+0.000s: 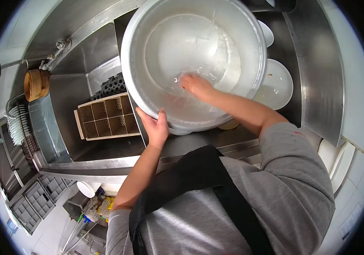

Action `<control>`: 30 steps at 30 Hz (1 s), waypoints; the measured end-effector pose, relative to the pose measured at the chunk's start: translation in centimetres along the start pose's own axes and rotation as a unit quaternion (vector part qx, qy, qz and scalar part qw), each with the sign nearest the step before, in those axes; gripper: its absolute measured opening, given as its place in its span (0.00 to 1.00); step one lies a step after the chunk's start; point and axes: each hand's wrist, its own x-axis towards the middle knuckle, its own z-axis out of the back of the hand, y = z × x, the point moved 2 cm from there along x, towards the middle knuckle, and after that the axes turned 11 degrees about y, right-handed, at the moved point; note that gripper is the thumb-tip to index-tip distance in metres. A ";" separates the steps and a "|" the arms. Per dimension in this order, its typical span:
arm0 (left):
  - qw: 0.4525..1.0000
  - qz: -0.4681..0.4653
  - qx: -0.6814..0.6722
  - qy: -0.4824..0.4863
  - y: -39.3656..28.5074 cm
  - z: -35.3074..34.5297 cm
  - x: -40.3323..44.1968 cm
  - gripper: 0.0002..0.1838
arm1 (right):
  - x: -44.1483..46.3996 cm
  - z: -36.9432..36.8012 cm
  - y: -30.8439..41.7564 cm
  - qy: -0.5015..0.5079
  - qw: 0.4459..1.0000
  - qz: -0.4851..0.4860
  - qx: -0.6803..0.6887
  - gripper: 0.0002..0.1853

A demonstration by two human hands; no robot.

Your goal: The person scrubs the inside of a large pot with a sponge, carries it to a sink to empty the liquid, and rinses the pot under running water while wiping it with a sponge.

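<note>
A large, pale round basin [131,51] is tilted in the metal sink, with a stream of water falling into it and splashing over its bottom. My left hand [154,127] grips the near-left rim, thumb at the edge and fingers against the outer wall. Inside the basin, my right hand [196,87] is closed and pressed to the wet bottom, with water splashing around the fingertips. Whatever may be in its fingers is hidden.
White bowls [277,83] lie in the sink right of the basin. A divided wooden crate [105,118] and a dark perforated piece [110,87] sit in the left compartment. A bamboo steamer [36,85], stacked plates [16,125] and a faucet [52,59] are farther left.
</note>
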 end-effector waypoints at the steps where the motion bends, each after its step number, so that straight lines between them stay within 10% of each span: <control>1: 1.000 -0.001 -0.003 0.005 0.7 0.2 -0.1 0.25 | 2.0 1.2 -0.4 0.013 0.999 0.043 0.006 0.05; 7: 1.000 0.014 0.001 0.015 0.2 -0.1 -0.3 0.26 | 3.8 2.5 -0.1 0.045 0.995 -0.073 0.045 0.04; 10: 0.999 0.012 -0.012 0.031 0.3 0.2 -0.2 0.26 | 0.1 -0.3 -0.3 0.031 0.992 0.108 -0.060 0.03; 12: 0.999 0.006 0.022 0.033 1.1 0.3 -0.7 0.26 | 2.1 0.5 -2.0 0.090 0.996 0.002 0.028 0.03; 19: 0.999 0.015 -0.011 0.034 0.4 -0.6 -0.5 0.28 | 10.0 7.1 -4.6 -0.174 0.978 -0.112 0.012 0.07; 21: 0.999 0.014 -0.018 0.037 0.5 -0.5 -0.4 0.28 | 8.1 4.4 -1.0 0.018 0.987 -0.082 0.139 0.09; 24: 0.999 0.006 -0.006 0.035 1.2 -0.3 -0.3 0.28 | 8.9 4.2 -2.7 -0.036 0.995 -0.024 0.092 0.09; 25: 0.999 0.014 -0.013 0.032 1.1 -0.4 -0.3 0.28 | 10.9 5.2 -5.0 -0.040 0.957 -0.105 0.269 0.09; 26: 0.999 0.022 -0.020 0.030 1.0 -0.4 -0.4 0.28 | 11.8 6.9 -6.2 -0.198 0.979 -0.048 -0.002 0.15; 28: 0.999 0.024 -0.015 0.031 1.4 -0.4 -0.5 0.28 | 12.1 7.6 -5.9 -0.127 0.862 -0.251 0.421 0.15; 30: 0.999 0.021 -0.014 0.031 1.4 -0.5 -0.3 0.28 | 9.9 2.6 -2.3 -0.080 0.930 -0.150 0.326 0.15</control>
